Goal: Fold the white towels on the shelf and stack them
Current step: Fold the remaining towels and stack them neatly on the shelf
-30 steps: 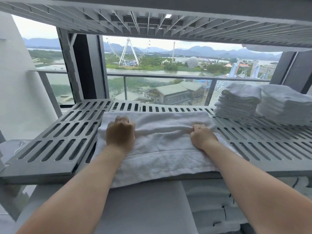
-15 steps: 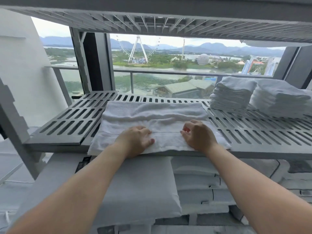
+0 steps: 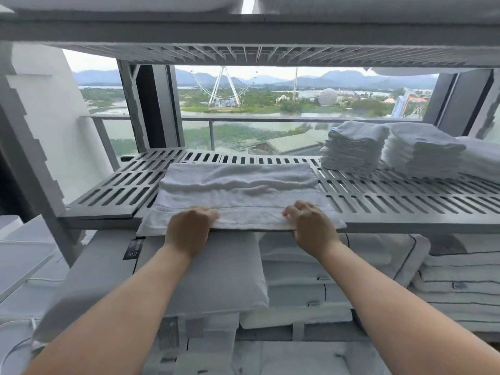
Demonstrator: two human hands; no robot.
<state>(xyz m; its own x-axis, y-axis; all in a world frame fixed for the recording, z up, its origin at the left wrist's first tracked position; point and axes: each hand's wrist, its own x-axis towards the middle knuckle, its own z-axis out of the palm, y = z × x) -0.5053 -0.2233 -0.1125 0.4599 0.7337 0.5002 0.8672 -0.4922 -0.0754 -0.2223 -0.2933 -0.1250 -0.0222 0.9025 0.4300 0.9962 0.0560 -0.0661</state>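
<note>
From the head camera: a white towel (image 3: 238, 190) lies spread on the slatted shelf (image 3: 108, 190), its near edge hanging over the front lip. The left hand (image 3: 190, 228) and right hand (image 3: 311, 228) each have a closed grip on that edge, fingers curled over the top. Two stacks of folded towels (image 3: 351, 150) sit on the shelf's far right.

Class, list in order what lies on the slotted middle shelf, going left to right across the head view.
A towel spread flat → first stack of folded towels → second stack → more white cloth, cut off at the right edge.
</note>
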